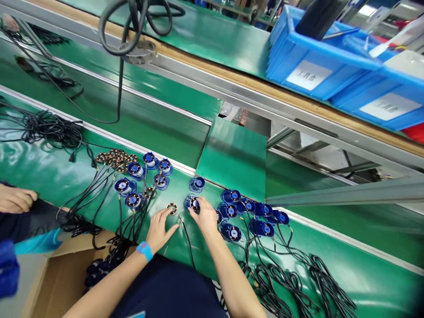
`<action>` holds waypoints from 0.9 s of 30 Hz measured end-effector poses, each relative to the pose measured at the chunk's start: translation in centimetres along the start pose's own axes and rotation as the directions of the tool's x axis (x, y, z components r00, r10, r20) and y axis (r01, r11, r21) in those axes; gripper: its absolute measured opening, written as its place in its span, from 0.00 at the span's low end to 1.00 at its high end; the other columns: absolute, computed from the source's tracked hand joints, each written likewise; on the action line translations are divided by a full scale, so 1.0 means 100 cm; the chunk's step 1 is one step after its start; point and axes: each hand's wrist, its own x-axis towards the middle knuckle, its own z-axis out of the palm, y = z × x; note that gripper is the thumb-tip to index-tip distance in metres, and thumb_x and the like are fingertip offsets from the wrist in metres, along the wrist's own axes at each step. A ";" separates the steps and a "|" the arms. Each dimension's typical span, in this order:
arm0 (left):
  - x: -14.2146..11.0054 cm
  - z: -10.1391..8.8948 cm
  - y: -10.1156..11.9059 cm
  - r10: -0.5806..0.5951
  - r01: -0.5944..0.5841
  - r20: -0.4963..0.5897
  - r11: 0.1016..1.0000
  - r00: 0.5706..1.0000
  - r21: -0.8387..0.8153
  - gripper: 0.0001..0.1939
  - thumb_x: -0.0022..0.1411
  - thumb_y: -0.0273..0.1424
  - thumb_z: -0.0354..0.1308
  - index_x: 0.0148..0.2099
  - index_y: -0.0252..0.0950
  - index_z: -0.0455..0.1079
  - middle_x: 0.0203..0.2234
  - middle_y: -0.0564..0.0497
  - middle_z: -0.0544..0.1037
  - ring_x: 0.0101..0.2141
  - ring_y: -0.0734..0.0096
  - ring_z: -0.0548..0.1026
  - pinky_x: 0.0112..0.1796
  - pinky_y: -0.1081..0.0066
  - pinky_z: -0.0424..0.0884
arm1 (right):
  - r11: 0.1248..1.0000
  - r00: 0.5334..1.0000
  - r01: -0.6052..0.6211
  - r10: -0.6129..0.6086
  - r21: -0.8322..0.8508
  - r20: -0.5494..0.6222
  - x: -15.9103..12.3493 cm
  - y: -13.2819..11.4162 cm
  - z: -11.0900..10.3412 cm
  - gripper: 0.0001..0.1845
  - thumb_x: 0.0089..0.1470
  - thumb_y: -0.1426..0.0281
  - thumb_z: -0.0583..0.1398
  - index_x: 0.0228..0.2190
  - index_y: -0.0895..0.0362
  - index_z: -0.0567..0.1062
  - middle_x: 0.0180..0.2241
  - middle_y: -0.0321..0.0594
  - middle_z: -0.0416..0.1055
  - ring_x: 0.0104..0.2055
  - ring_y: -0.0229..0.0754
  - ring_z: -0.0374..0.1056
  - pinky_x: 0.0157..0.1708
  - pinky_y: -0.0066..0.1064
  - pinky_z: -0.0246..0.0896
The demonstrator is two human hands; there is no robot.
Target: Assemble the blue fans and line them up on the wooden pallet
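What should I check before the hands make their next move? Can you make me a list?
1. Right hand is at the middle blue part: ok.
2. Black ring is pushed fully into that part: cannot tell, the fingers partly hide it.
3. Left hand is at the loose ring, with thumb and fingers spread: ok.
4. Cable between the hands is free of both: ok.
5. Cables in the far-left heap are untangled: not ok, they look jumbled.
6. The other person's hand is away from the rings: ok, it is at the left edge.
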 end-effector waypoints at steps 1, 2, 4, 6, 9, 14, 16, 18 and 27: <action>-0.006 -0.004 -0.001 -0.006 0.006 -0.006 1.000 1.000 0.002 0.28 0.65 0.42 0.57 0.65 0.43 0.59 0.56 0.41 0.70 0.58 0.50 0.68 0.58 0.48 0.65 | 1.000 1.000 -0.003 0.003 -0.008 0.002 0.001 0.001 -0.001 0.26 0.58 0.61 0.64 0.54 0.58 0.72 0.56 0.52 0.71 0.54 0.49 0.71 0.54 0.38 0.65; -0.010 -0.006 -0.002 -0.013 0.013 -0.011 1.000 1.000 0.001 0.27 0.65 0.42 0.57 0.64 0.43 0.60 0.55 0.41 0.71 0.57 0.50 0.69 0.58 0.48 0.66 | 1.000 1.000 -0.001 0.001 -0.020 0.018 0.002 0.003 -0.003 0.25 0.57 0.61 0.65 0.54 0.58 0.72 0.56 0.52 0.71 0.54 0.49 0.71 0.54 0.38 0.65; -0.012 -0.008 -0.004 -0.031 0.031 -0.016 1.000 0.999 -0.007 0.26 0.66 0.41 0.56 0.64 0.43 0.59 0.55 0.41 0.70 0.57 0.51 0.69 0.58 0.50 0.67 | 0.999 0.998 0.020 -0.018 -0.039 0.053 0.008 0.007 -0.012 0.23 0.56 0.60 0.66 0.51 0.56 0.74 0.55 0.51 0.73 0.56 0.50 0.69 0.56 0.41 0.63; -0.007 -0.006 -0.005 -0.050 0.050 -0.020 0.999 0.999 -0.007 0.27 0.67 0.38 0.54 0.65 0.42 0.57 0.56 0.41 0.69 0.58 0.52 0.68 0.59 0.50 0.66 | 0.999 0.999 0.037 -0.037 -0.033 0.021 0.019 0.012 -0.023 0.20 0.58 0.57 0.64 0.49 0.55 0.76 0.56 0.50 0.71 0.59 0.52 0.65 0.59 0.44 0.59; 0.014 0.000 -0.008 -0.055 0.055 0.008 0.998 0.998 0.032 0.31 0.65 0.34 0.55 0.68 0.40 0.54 0.61 0.39 0.64 0.62 0.51 0.64 0.61 0.50 0.64 | 0.999 0.998 -0.036 0.035 -0.018 -0.052 0.049 0.014 -0.037 0.23 0.62 0.58 0.60 0.55 0.54 0.73 0.62 0.50 0.64 0.61 0.51 0.62 0.58 0.42 0.59; 0.045 0.008 -0.015 -0.057 0.046 0.156 0.996 0.986 0.074 0.27 0.64 0.35 0.57 0.64 0.41 0.61 0.60 0.42 0.69 0.59 0.52 0.68 0.58 0.51 0.67 | 0.996 0.990 -0.066 0.072 -0.051 0.119 0.100 -0.021 -0.030 0.21 0.63 0.64 0.61 0.55 0.55 0.72 0.59 0.47 0.68 0.56 0.46 0.68 0.53 0.34 0.64; 0.042 0.007 -0.017 -0.045 0.038 0.185 0.998 0.982 0.043 0.26 0.64 0.35 0.56 0.63 0.41 0.62 0.56 0.43 0.73 0.56 0.54 0.71 0.58 0.53 0.68 | 0.998 0.988 -0.004 0.014 -0.063 0.156 0.102 -0.043 -0.023 0.18 0.62 0.63 0.62 0.52 0.55 0.75 0.56 0.47 0.70 0.53 0.47 0.68 0.52 0.35 0.65; 0.032 0.002 -0.019 -0.017 0.018 0.181 1.000 0.983 -0.004 0.29 0.63 0.32 0.56 0.65 0.41 0.59 0.58 0.43 0.71 0.58 0.56 0.69 0.59 0.53 0.67 | 0.995 0.987 0.089 -0.081 -0.054 0.136 0.087 -0.060 -0.018 0.18 0.63 0.61 0.61 0.51 0.57 0.75 0.55 0.49 0.70 0.54 0.48 0.66 0.54 0.37 0.64; 0.089 -0.026 -0.012 0.029 -0.028 0.043 0.999 0.999 -0.025 0.31 0.65 0.36 0.57 0.68 0.40 0.56 0.66 0.40 0.57 0.65 0.52 0.60 0.64 0.52 0.61 | 0.980 0.979 0.063 -0.098 0.189 0.180 -0.030 -0.065 0.043 0.19 0.60 0.66 0.64 0.52 0.49 0.75 0.54 0.46 0.67 0.51 0.47 0.69 0.48 0.38 0.71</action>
